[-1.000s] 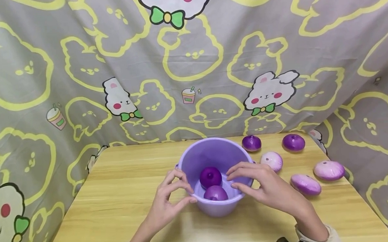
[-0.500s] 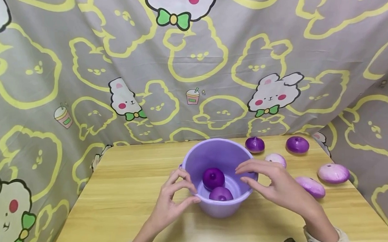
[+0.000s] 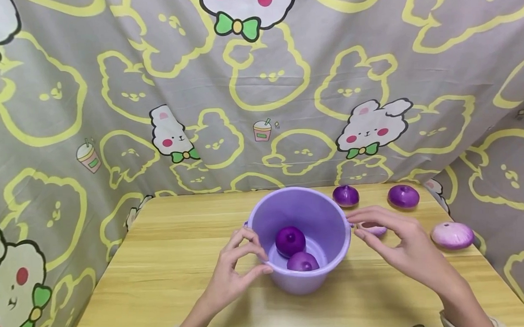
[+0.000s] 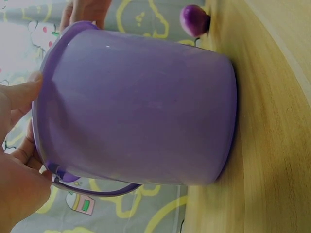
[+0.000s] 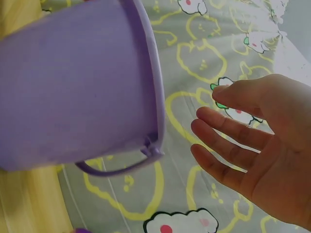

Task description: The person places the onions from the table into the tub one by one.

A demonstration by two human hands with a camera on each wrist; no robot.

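A light purple bucket (image 3: 298,283) stands upright on the wooden table. My left hand (image 3: 235,265) holds its rim at the near left, thumb and fingers at the edge; the left wrist view shows the thumb (image 4: 30,90) against the rim. Two onions lie inside: one dark purple (image 3: 290,241), one lighter purple (image 3: 303,261). My right hand (image 3: 405,245) is just beyond the bucket's right side, fingers spread with nothing between them. The right wrist view shows a gap between its fingertips and the rim. A pale onion (image 3: 374,230) is partly hidden behind this hand.
Two dark purple onions, one (image 3: 346,196) behind the bucket's right side and another (image 3: 404,197) farther right, lie near the table's back edge. A pale onion (image 3: 453,235) sits at the right. The bucket's handle (image 5: 116,171) hangs behind it. A patterned curtain (image 3: 285,85) encloses the table.
My right hand has drawn out of the bucket's mouth and moved right, past the rim. The left hand keeps its hold. The whole view has shifted slightly.
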